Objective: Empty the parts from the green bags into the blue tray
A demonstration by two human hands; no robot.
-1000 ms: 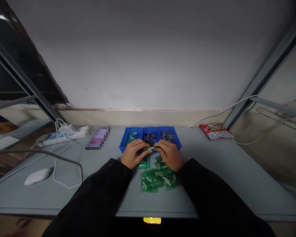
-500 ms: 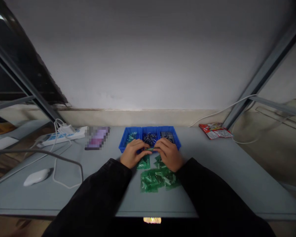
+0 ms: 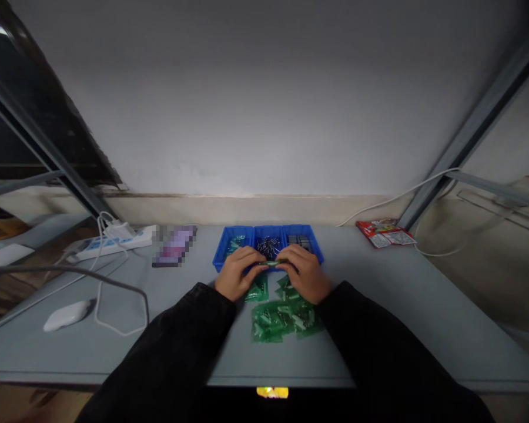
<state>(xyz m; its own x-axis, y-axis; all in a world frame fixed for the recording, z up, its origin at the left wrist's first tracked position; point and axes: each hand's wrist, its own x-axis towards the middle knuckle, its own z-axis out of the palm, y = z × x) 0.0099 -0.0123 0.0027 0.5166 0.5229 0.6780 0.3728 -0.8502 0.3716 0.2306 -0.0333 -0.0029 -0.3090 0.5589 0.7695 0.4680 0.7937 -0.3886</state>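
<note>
My left hand (image 3: 238, 273) and my right hand (image 3: 305, 272) meet in front of a blue three-part tray (image 3: 317, 251). Both pinch a small green packet (image 3: 271, 264) between their fingertips, one at each end. The tray holds green packets on the left, small dark metal parts (image 3: 268, 245) in the middle and grey parts (image 3: 298, 239) on the right. A heap of green packets (image 3: 282, 317) lies on the table just below my hands.
A white power strip (image 3: 114, 242) with plugs and cables sits at the back left, beside a blurred phone (image 3: 175, 247). A white mouse (image 3: 66, 314) lies near the left edge. Red sachets (image 3: 384, 233) rest at the back right. Slanted metal frame bars (image 3: 467, 132) flank the table.
Almost nothing differs; both hands keep pinching the small green packet in the same spot, with only slight finger shifts.
</note>
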